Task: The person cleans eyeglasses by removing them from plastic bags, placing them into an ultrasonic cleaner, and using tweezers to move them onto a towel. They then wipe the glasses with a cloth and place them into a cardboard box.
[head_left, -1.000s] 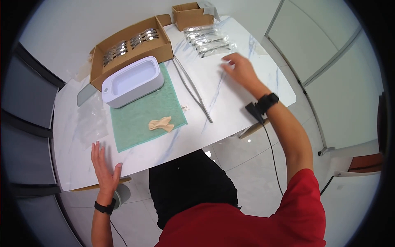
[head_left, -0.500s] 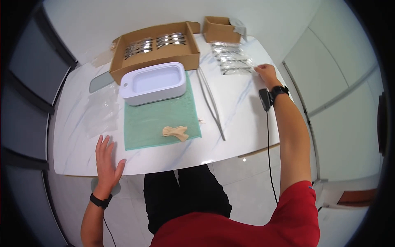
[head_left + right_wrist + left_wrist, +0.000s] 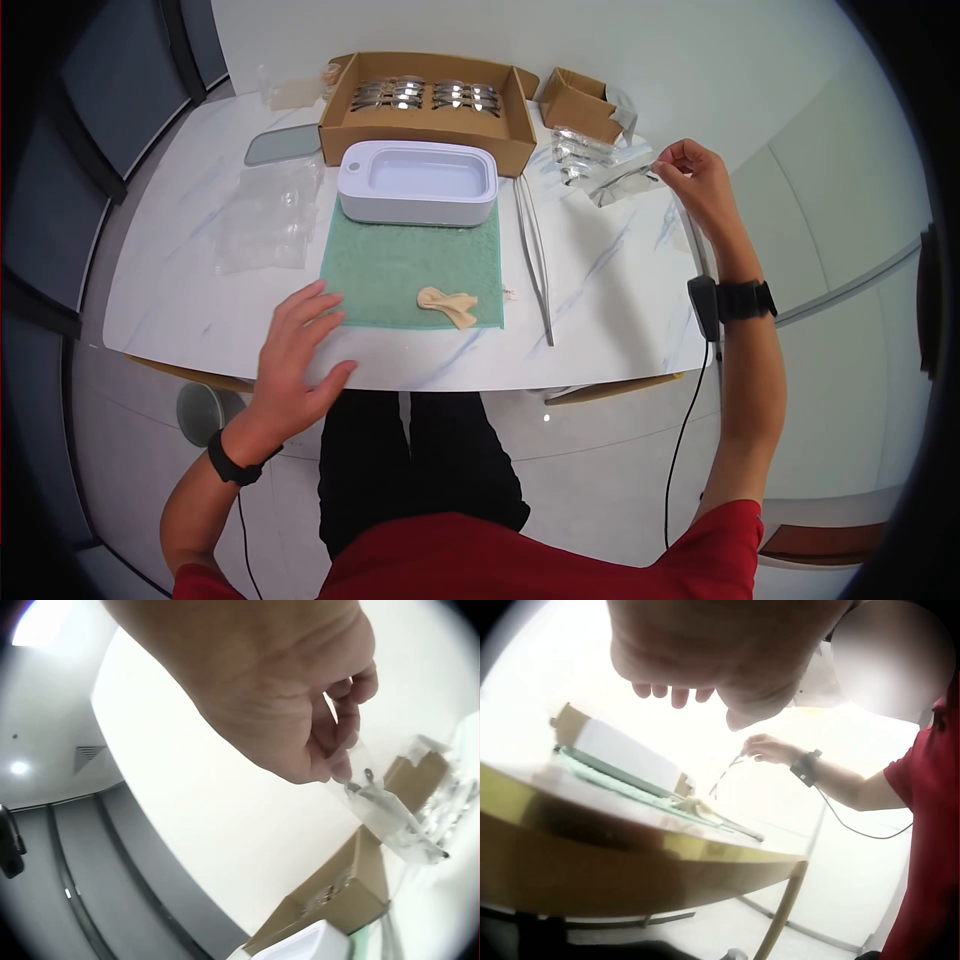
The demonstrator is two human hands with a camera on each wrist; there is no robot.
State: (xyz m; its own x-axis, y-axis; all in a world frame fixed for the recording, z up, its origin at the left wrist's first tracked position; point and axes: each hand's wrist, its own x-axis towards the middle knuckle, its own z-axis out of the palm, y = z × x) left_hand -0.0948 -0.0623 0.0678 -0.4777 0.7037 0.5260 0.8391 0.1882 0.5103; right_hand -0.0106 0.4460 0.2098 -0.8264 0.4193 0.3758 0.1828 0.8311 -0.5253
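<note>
Up has come my right hand [image 3: 697, 185], with a clear bag [image 3: 620, 187] in its pinch, and my left hand [image 3: 295, 360] has come nearer the green cloth [image 3: 385, 265]. My right thumb and fingertips are closed on the bag's top edge, with the other fingers bent. My left hand is open, fingers apart, holding nothing, in front of the white tub [image 3: 418, 205] and to its left.

The bag hangs to the right of the tub. In it I see thin, dark arms, like glasses. I think it is light. The bag should be floppy and a bit slippery, but the glasses stiff and easy to bend or scratch. The bag's edge looks like a good place to hold, away from the lenses.

More bags [image 3: 580, 150] lie right of the tub and behind, by the small box [image 3: 580, 105]. Just right of the tub are what look like long grey tongs [image 3: 533, 245], in the way if I slide low. Behind the tub, the big box [image 3: 430, 135] has a wall that could catch the bag. The tan bundle [image 3: 450, 305] lies in front of the tub.
</note>
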